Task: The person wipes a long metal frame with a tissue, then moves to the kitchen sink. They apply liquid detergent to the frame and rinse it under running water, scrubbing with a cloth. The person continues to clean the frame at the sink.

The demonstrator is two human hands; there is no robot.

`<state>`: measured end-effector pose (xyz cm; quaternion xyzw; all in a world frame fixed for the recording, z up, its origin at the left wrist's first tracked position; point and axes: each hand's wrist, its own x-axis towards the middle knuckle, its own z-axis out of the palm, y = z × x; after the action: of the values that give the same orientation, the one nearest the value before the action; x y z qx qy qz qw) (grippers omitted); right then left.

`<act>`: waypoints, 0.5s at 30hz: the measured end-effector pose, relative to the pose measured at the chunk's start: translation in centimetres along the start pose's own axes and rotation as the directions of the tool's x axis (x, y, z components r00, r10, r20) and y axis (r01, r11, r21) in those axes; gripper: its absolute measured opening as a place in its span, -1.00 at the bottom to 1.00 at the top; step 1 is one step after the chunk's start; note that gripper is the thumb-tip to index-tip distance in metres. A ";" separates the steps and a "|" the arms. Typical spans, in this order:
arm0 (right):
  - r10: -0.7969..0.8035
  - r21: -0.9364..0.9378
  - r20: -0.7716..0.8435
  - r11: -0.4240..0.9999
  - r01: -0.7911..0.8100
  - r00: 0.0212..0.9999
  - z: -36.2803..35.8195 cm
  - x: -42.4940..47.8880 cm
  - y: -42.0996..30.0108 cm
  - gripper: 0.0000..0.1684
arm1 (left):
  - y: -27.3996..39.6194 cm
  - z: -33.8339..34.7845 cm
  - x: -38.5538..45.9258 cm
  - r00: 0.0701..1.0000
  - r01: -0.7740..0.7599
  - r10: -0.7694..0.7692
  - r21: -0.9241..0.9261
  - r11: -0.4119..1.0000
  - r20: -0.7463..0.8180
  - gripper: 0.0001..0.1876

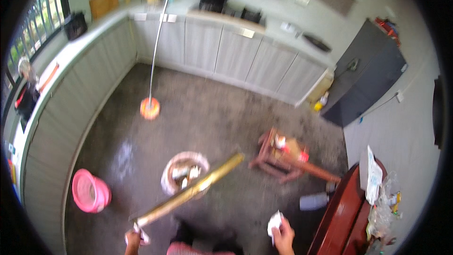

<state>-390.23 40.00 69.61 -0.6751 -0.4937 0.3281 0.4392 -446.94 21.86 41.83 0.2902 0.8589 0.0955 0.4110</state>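
Note:
My left hand [133, 238] is closed on a white cloth or tissue [144, 236] at the near end of a long gold-coloured pole [193, 190]. Blur hides whether the fingers also grip the pole itself. The pole slants up to the right and crosses in front of a round pinkish basin [166, 180], which has white pieces in it. Between the fingers of my right hand [284, 236] is a crumpled white tissue or cloth [274, 224]. That hand is well apart from the pole, at the lower right.
On the left stands a pink bucket [91, 191]. A long-handled orange ceiling-fan-like disc [150, 108] shows farther off. To the right are a wooden stool [279, 159] bearing items, a red wooden table [339, 209] and a dark fridge [368, 71]. Grey cabinets [237, 49] line the back.

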 end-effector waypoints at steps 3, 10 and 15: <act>-0.079 -0.306 0.287 0.937 0.170 0.955 6.0 3.2 2.9 -0.64 | -2.5 -2.3 -2.6 0.973 0.012 -0.120 -0.471 0.882 -0.199 -0.62; -0.202 -0.431 0.472 0.796 0.424 0.858 18.4 11.5 7.3 -0.63 | -5.3 -0.8 -0.6 0.844 0.339 -0.518 -0.607 0.719 -0.142 -0.48; -0.325 -0.546 0.502 0.600 0.585 0.802 25.1 24.2 14.8 -0.63 | -11.2 3.2 6.1 0.814 0.239 -0.541 -0.727 0.643 -0.210 -0.37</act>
<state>-399.42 68.02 45.77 -0.5649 -0.8058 0.1142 0.1358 -452.20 15.98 31.31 -0.1020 0.8734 0.3631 0.3081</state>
